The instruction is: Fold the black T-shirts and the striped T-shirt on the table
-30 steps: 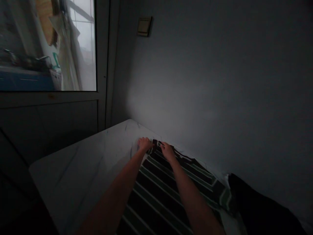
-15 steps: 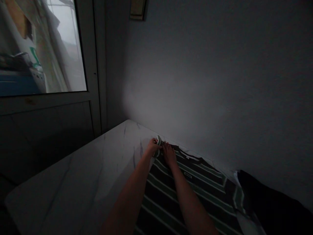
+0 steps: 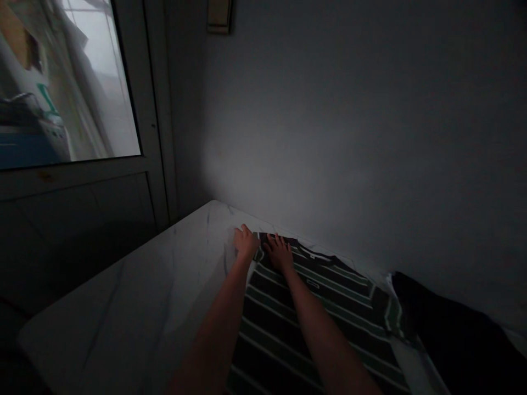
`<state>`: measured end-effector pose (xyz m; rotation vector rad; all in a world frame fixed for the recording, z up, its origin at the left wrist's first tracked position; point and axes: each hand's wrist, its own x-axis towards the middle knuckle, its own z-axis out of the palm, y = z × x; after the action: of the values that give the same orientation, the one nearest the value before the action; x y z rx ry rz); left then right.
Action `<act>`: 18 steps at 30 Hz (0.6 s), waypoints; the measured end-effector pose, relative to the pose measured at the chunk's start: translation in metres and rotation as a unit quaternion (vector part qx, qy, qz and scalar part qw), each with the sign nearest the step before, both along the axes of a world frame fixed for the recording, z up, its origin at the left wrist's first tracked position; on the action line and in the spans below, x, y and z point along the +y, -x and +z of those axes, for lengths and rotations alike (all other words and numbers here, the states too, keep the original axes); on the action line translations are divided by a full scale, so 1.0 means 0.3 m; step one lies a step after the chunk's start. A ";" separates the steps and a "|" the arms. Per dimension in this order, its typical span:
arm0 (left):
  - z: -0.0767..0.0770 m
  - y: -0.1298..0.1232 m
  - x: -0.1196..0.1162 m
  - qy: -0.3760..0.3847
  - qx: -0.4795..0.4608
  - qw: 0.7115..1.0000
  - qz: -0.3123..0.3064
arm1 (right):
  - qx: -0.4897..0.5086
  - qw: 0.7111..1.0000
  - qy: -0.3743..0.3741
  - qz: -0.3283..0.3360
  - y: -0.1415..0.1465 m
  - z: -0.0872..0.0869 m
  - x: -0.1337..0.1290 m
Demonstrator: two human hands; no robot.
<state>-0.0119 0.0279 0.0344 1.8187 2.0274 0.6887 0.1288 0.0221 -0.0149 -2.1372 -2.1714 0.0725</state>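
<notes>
A short-sleeved T-shirt (image 3: 284,323) with dark, green and thin white stripes lies spread on the white marbled table, its neckline towards the wall. At the outer edge of its left sleeve is my left hand (image 3: 246,242), slightly blurred, its fingers apart and pointing away from the shirt. My right hand (image 3: 280,253) rests flat on the shirt's left shoulder with the fingers spread. A small outlined rectangle shows on the chest. My forearms cover part of the shirt's body.
Black cloth (image 3: 448,323) is heaped at the right, beside the shirt's other sleeve. A grey wall (image 3: 329,137) runs along the table's back edge. The marbled tabletop (image 3: 164,291) extends left towards a door with a glass pane (image 3: 119,99).
The left sleeve, raised and pinched in my left hand before, now lies flat. My left hand has moved left and let go. My right hand's fingers have spread on the shoulder.
</notes>
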 end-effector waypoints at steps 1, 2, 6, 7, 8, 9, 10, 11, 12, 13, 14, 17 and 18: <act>0.003 0.003 0.007 0.014 -0.010 1.000 -0.001 | 0.000 1.000 -0.006 0.001 0.001 -0.002 -0.001; 0.008 0.009 0.015 0.031 -0.020 0.999 -0.003 | 0.000 1.000 -0.012 0.002 0.002 -0.003 -0.002; 0.027 0.049 0.034 0.069 -0.039 0.997 -0.025 | -0.002 0.999 -0.032 0.003 0.010 0.012 -0.016; 0.031 0.059 0.029 0.070 -0.037 0.996 -0.032 | 0.000 1.000 -0.030 0.003 0.012 0.019 -0.019; 0.035 0.067 0.019 0.067 -0.033 0.997 -0.036 | 0.002 1.000 -0.023 0.002 0.014 0.026 -0.022; 0.040 0.072 0.005 0.060 -0.025 0.997 -0.036 | 0.005 1.000 -0.015 0.001 0.015 0.033 -0.025; 0.045 0.073 -0.014 0.051 -0.016 0.998 -0.031 | 0.008 1.000 -0.008 -0.001 0.016 0.038 -0.027; 0.048 0.067 -0.035 0.041 -0.005 0.999 -0.023 | 0.011 1.000 -0.001 -0.004 0.017 0.041 -0.029; 0.048 0.055 -0.060 0.025 0.008 1.000 -0.014 | 0.014 1.000 0.005 -0.007 0.017 0.042 -0.030; 0.045 0.035 -0.086 0.001 0.023 1.000 -0.012 | 0.016 1.000 0.006 -0.008 0.017 0.040 -0.030; 0.035 0.008 -0.112 -0.032 0.040 0.998 -0.022 | 0.016 1.000 0.001 -0.007 0.015 0.037 -0.030; -0.028 -0.084 -0.189 -0.134 0.077 0.979 -0.134 | 0.001 0.999 -0.028 0.028 0.003 0.023 -0.017; -0.056 -0.108 -0.210 -0.148 0.081 0.970 -0.173 | -0.003 0.999 -0.034 0.042 -0.004 0.020 -0.009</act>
<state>0.0204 -0.0352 0.0175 2.3961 1.6976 0.7910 0.1298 0.0194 -0.0090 -2.0127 -2.2327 -0.0009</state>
